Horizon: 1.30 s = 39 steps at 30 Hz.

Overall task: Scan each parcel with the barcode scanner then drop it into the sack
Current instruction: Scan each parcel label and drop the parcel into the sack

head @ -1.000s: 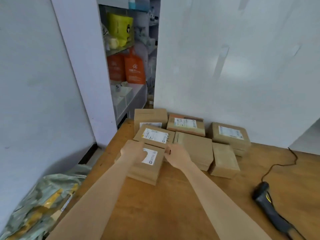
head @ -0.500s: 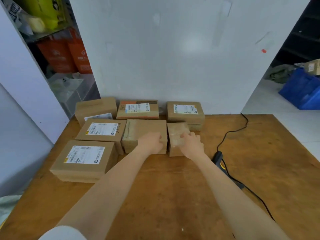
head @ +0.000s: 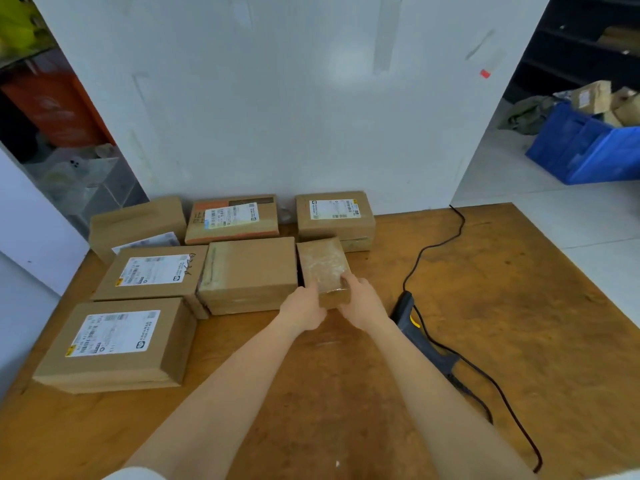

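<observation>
Left hand [head: 304, 308] and right hand [head: 362, 301] on the small taped parcel [head: 323, 266].
Grip its near end from either side, with the parcel lying flat on the wooden table [head: 346, 393]. Just to the right, barcode scanner [head: 414, 327] on the tabletop, partly hidden behind the right forearm. Left and farther back, other brown parcels [head: 249, 268] packed close, the rearmost against the white wall [head: 277, 98].
</observation>
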### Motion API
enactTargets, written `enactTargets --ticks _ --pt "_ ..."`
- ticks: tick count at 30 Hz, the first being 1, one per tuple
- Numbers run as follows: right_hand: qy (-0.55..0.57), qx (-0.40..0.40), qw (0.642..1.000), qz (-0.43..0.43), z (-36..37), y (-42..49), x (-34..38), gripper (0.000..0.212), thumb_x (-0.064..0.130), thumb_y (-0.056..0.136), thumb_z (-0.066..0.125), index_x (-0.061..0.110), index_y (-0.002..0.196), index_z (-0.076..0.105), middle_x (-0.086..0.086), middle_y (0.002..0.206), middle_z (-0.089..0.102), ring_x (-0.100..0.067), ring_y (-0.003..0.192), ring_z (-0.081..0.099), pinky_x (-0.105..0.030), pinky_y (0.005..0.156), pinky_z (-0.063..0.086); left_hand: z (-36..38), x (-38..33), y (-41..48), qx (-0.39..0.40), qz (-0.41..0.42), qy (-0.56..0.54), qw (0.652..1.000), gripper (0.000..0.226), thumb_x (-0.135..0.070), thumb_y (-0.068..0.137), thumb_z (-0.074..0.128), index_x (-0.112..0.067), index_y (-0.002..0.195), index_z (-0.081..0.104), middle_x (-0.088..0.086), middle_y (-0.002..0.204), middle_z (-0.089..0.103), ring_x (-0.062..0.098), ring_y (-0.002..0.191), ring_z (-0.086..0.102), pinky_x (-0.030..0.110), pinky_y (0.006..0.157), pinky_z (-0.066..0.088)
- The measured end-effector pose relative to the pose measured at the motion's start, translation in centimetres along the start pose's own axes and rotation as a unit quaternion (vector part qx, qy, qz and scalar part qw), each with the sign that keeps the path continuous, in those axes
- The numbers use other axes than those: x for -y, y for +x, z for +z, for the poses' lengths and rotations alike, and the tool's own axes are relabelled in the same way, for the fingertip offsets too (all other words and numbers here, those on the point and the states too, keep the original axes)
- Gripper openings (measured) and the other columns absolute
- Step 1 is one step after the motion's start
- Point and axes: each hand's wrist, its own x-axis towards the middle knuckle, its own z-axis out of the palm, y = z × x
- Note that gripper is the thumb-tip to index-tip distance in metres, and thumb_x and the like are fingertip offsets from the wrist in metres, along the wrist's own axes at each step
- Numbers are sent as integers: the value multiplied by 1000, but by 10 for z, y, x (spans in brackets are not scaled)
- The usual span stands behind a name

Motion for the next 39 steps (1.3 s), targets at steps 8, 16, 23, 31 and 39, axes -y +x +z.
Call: enactTargets --ticks 8,16,23,31,39 --pt "-19 -38 999 0 19 -32 2 56 16 83 63 21 133 39 -11 120 49 -31 104 54 -39 86 50 15 13 -24 -4 1 -49 999 78 -28 92 57 -15 154 12 20 125 56 32 100 63 37 83 55" --pt "9 -24 999 -39 47 -111 17 52 1 83 55 19 130 43 -8 117 53 -27 104 56 -33 83 47 30 43 -75 -16 -26 -82 996 74 -58 90 44 -27 151 14 20 137 37 38 119 48 44 99 45" --pt "210 13 978 10 84 -179 35 67 -9 86 51 18 143 28 -3 140 50 -18 126 52 -21 98 44 40 57 -121 -16 -59 -66 996 95 -73 80 49 -30 153 6 18 142 27 37 130 33 47 101 37" --pt "245 9 968 60 76 -183 20 62 -14 82 48 16 136 39 -5 132 54 -21 123 53 -21 93 44 56 55 -136 -70 -66 -55 994 105 -62 74 68 -22 151 9 22 153 9 40 139 15 51 107 34" --pt "120 -16 993 2 29 -132 -21 81 -10 74 56 23 144 32 -4 148 38 -23 136 37 -30 106 37 21 54 -119 -86 -174 -308 931 76 -75 74 24 -24 122 52 10 119 58 26 101 54 42 89 47"
